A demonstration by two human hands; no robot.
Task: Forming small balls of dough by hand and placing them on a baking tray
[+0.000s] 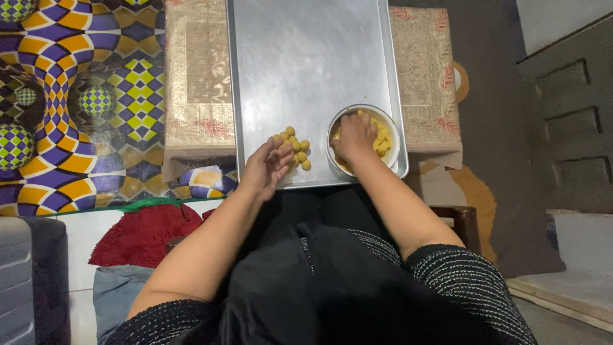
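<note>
Bowl [393, 128] on tray [306, 57], balls [295, 148] left.

Patterned cloth [70, 96] (purple, yellow) covers the floor beside grey steps [568, 121].

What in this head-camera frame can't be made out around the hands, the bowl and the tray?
- Right hand: its fingertips are buried in the yellow dough in the bowl, so any grip is hidden.
- Bowl: the hand and wrist cover much of its inside; how much dough is there is unclear.
- Left hand: it covers part of the dough balls; the count is uncertain.
- Metal tray: its far end is cut off by the top edge.
</note>
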